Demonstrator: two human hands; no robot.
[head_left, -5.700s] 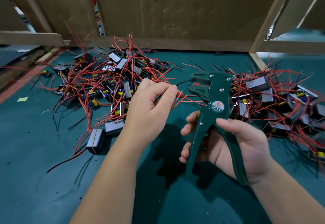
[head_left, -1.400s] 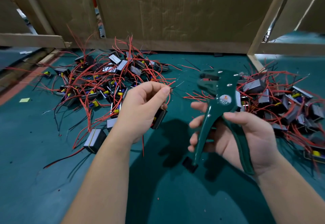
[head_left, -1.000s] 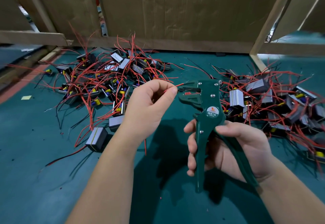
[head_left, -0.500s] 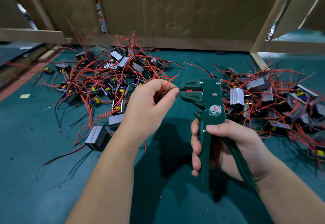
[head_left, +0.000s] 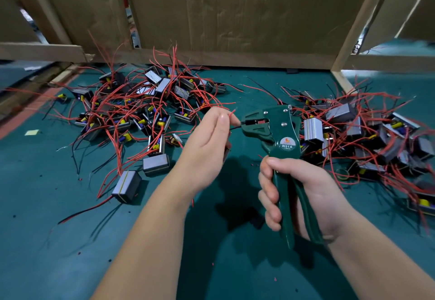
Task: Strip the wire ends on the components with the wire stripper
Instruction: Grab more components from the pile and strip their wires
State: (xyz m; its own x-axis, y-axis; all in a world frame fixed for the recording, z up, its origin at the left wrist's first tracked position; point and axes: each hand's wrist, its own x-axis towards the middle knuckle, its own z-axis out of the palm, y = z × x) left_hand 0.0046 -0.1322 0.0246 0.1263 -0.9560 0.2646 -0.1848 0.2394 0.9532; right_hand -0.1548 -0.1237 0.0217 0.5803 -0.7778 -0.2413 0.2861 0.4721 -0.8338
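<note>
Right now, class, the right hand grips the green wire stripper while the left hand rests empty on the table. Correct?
Not the left hand: in the head view it is raised and pinches a thin wire at the head of the green wire stripper, which the right hand does grip.

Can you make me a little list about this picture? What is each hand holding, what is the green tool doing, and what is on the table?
left hand: pinches a black wire and a red wire
right hand: grips the handles of the green wire stripper
tool: head points at the left hand; the black wire's end goes into its jaws
left pile: grey components tangled in red wires
right pile: more of the same, behind the tool
table: dark green top
behind: cardboard
</note>
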